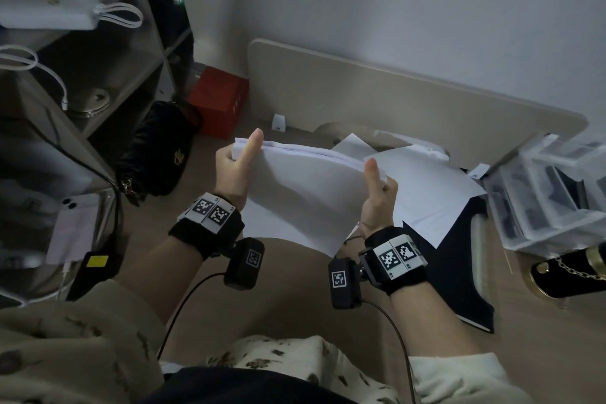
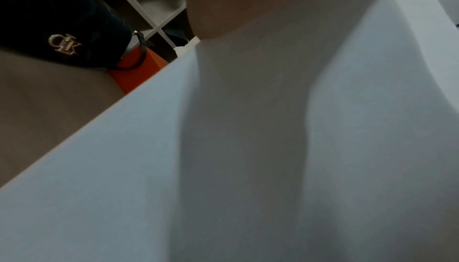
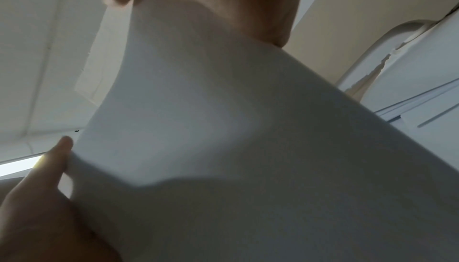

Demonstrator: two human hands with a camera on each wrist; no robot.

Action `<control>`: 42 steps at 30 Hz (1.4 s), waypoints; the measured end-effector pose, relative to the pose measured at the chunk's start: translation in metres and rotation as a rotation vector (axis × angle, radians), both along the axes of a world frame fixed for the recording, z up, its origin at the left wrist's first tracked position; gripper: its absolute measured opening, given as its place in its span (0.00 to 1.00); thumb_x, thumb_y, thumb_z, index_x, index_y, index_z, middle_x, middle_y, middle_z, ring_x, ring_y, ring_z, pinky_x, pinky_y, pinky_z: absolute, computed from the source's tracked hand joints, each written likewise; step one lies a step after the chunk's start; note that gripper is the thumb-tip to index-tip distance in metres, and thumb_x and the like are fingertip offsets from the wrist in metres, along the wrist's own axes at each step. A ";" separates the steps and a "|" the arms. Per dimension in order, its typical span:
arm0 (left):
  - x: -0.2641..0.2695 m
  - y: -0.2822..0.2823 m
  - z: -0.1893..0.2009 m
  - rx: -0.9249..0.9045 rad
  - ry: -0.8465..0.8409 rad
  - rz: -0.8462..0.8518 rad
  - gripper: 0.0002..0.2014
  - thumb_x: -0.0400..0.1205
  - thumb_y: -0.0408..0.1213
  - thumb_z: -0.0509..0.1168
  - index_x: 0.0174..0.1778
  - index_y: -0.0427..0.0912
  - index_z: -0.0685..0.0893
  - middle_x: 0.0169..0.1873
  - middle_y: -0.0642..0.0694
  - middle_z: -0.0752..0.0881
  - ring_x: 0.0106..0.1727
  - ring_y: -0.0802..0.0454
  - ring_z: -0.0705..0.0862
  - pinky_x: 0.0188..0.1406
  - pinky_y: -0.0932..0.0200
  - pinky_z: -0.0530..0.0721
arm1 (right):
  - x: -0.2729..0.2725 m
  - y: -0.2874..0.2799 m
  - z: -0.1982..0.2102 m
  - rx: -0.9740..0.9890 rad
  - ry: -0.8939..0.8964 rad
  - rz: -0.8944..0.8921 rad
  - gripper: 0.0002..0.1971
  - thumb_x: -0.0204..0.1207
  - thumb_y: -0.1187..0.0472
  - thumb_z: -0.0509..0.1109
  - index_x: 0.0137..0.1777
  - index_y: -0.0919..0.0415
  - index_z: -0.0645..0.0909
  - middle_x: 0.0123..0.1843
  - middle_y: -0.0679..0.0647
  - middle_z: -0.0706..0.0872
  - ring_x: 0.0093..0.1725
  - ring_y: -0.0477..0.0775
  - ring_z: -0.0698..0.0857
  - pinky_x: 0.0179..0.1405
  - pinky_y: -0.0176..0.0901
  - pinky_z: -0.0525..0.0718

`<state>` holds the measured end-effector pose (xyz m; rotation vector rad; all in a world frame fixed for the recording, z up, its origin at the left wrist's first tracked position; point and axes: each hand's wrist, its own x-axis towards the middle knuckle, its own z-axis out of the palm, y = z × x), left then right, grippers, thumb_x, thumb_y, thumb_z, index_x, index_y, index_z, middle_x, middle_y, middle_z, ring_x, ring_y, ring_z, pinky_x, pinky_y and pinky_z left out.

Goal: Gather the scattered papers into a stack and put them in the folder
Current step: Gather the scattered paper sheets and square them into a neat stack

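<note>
Stack of white paper sheets (image 1: 305, 193): one, held upright above the beige desk top (image 1: 295, 298), its sheet count not readable; top edges slightly uneven. Loose white paper sheets (image 1: 426, 187): at least two, lying flat behind and right of the stack, overlapping; exact number unclear. Dark navy flat folder (image 1: 465, 272): one, on the desk at right, partly covered by the loose sheets, its far end hidden.

Left hand (image 1: 234, 170): one, fingers curled behind the stack's left edge, thumb straight up along its front; it grips the stack. Right hand (image 1: 377, 197): one, thumb raised on the front, fingers wrapped behind the right edge; it grips the same stack. Wrist views are filled by paper (image 2: 223, 148) and blurred; the right wrist view shows the left thumb against the sheet (image 3: 223, 128).

Black handbag with gold emblem (image 1: 157, 154): one, left of the hands. Red box (image 1: 218, 102): one, behind the handbag. Clear plastic drawer unit (image 1: 544, 193): one, far right, cut off by the frame.
</note>
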<state>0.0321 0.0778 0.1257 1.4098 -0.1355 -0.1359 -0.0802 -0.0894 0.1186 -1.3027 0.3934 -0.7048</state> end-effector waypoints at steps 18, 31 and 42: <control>-0.002 -0.006 0.003 0.006 -0.039 0.093 0.18 0.66 0.54 0.69 0.16 0.50 0.75 0.20 0.50 0.72 0.24 0.56 0.70 0.26 0.63 0.69 | 0.005 0.004 -0.002 -0.060 -0.016 -0.077 0.32 0.71 0.47 0.66 0.25 0.67 0.50 0.24 0.70 0.54 0.26 0.72 0.54 0.26 0.59 0.57; 0.000 -0.008 0.003 0.006 -0.020 0.109 0.32 0.64 0.57 0.68 0.26 0.23 0.73 0.28 0.40 0.71 0.30 0.48 0.69 0.30 0.58 0.68 | -0.007 -0.009 -0.016 -0.140 0.091 0.162 0.10 0.62 0.66 0.81 0.43 0.58 0.87 0.39 0.46 0.91 0.43 0.50 0.89 0.47 0.43 0.86; 0.003 -0.006 0.002 0.036 -0.062 0.105 0.34 0.63 0.59 0.64 0.28 0.21 0.76 0.29 0.39 0.74 0.30 0.49 0.71 0.28 0.60 0.69 | -0.014 -0.022 -0.107 -0.180 0.748 0.290 0.11 0.68 0.63 0.79 0.48 0.60 0.83 0.42 0.53 0.87 0.47 0.55 0.86 0.42 0.40 0.82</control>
